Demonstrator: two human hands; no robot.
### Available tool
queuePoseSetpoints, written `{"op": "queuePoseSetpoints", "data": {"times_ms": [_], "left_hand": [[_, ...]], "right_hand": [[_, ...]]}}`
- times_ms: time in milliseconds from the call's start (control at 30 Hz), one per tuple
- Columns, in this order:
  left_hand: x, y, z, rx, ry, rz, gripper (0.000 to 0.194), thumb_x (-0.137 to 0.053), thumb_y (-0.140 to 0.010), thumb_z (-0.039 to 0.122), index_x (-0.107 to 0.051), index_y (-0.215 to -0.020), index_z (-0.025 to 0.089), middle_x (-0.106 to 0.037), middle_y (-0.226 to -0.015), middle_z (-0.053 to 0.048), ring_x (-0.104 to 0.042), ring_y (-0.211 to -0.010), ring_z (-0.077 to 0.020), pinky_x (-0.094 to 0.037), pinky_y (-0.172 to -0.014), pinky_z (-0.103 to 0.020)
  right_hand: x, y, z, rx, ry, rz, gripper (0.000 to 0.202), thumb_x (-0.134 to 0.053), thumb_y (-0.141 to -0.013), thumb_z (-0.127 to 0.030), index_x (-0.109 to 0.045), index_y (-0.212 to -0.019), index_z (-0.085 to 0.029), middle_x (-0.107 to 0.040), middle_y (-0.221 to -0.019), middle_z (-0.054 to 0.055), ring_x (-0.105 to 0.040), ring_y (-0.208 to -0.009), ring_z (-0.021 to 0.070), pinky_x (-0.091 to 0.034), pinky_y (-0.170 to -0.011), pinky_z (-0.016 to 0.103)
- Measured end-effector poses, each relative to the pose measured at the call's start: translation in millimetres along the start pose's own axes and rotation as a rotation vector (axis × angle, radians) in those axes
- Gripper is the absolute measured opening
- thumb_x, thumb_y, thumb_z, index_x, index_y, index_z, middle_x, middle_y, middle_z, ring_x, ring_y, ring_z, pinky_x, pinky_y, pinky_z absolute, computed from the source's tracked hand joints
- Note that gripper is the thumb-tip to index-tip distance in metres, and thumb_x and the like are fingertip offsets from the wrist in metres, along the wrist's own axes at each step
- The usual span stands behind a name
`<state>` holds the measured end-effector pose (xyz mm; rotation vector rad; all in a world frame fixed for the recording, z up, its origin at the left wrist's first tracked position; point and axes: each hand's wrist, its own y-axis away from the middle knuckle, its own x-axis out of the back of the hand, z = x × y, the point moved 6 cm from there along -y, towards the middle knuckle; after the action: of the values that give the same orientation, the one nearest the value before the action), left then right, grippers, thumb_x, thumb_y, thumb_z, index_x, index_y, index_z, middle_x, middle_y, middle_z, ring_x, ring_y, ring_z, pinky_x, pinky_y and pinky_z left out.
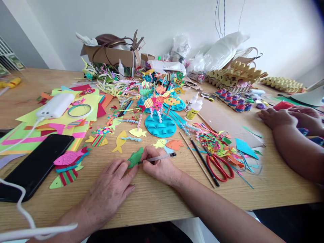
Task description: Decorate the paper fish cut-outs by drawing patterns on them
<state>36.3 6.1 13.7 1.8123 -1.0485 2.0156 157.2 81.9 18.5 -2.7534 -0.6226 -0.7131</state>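
My left hand (115,179) holds a green paper fish (136,157) against the table near the front edge, its fingertips pressing on the fish's lower left side. Dark marks show on the green paper. Between the fingers of my right hand (159,167) is a pen (163,156) with a pale barrel and black end; its tip points at the fish and is partly hidden. Just beyond lie a yellow paper fish (119,141) and an orange paper fish (174,144). Striped and pink paper fish (69,157) are piled to the left.
Red-handled scissors (220,168), a wooden stick (197,160) and paper scraps lie right. Behind stands a blue base (160,125) bearing paper fish, beside glue bottles (193,110). A black phone (35,165) lies left. Another person's hands (278,118) work at far right.
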Motion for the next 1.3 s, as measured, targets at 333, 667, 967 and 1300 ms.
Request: {"op": "queuePoseSetpoints", "data": {"times_ms": [333,667,967,1300], "left_hand": [[-4.1,1.9,-2.9,0.037,0.021,-0.022,0.038,-0.049,-0.086,0.017,-0.053,-0.124,0.017,-0.053,-0.109,-0.009,-0.045,-0.106,-0.0266,-0.043,-0.093,-0.042],[-1.0,0.5,-2.4,0.024,0.032,-0.021,0.036,-0.051,-0.086,0.019,-0.054,-0.123,0.018,-0.054,-0.109,-0.009,-0.046,-0.106,-0.0262,-0.044,-0.092,-0.040],[0.5,-2.0,-1.7,0.024,0.004,0.000,0.036,-0.050,-0.088,0.021,-0.053,-0.123,0.017,-0.056,-0.106,-0.008,-0.048,-0.103,-0.0252,-0.043,-0.091,-0.039],[-4.7,-1.0,-1.8,0.059,-0.017,-0.046,0.036,-0.051,-0.087,0.022,-0.054,-0.122,0.017,-0.056,-0.108,-0.009,-0.048,-0.105,-0.0267,-0.044,-0.092,-0.041]], "right_hand": [[-0.5,-1.0,0.6,-0.022,-0.008,0.019,0.011,-0.050,-0.064,-0.007,-0.049,-0.062,-0.018,-0.047,-0.055,-0.007,-0.040,-0.048,0.0068,-0.032,-0.049,0.018],[0.6,-0.2,0.3,-0.027,0.004,0.013,0.012,-0.050,-0.063,-0.007,-0.047,-0.061,-0.019,-0.046,-0.055,-0.007,-0.040,-0.049,0.0074,-0.031,-0.050,0.019],[5.1,-1.6,5.8,-0.089,-0.098,0.051,0.012,-0.050,-0.061,-0.006,-0.050,-0.062,-0.018,-0.050,-0.056,-0.006,-0.041,-0.051,0.0081,-0.029,-0.047,0.019],[2.4,-0.7,2.1,-0.022,-0.026,0.012,0.012,-0.052,-0.062,-0.007,-0.049,-0.061,-0.018,-0.048,-0.056,-0.006,-0.042,-0.051,0.0078,-0.031,-0.049,0.019]]}}
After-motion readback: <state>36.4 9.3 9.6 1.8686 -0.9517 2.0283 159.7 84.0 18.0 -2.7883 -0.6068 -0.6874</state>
